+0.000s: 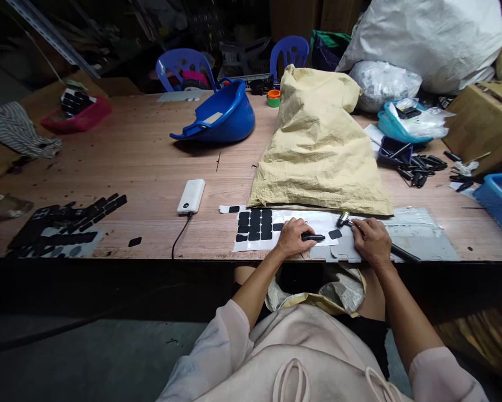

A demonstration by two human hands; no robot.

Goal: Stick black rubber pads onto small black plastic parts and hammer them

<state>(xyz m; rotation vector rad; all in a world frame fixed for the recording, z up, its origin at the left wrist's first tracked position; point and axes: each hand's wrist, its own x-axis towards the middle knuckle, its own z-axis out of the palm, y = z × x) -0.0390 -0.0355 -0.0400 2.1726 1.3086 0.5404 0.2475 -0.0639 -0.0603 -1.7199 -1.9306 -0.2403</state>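
Note:
My left hand (293, 237) lies at the table's front edge, its fingers closed on a short black cylinder (313, 237) that resembles a pen barrel. In my right hand (372, 239) is a small hammer (405, 254), gripped along its handle. Its metal head points left, close to a yellow cloth bag (321, 151). Beneath the left hand is a white backing sheet (282, 218) carrying rows of black rounded stickers. One loose black sticker (335, 234) sits between the hands. A grey board (435, 245) is under the hammer.
Left of the sheet stands a white power bank (192, 195) with a cable. Black strips (95, 215) lie farther left. Behind are a blue basin (221, 117) and a pink basket (77, 117). To the right are black tubes (426, 167), a carton (485, 123) and a blue crate (500, 201).

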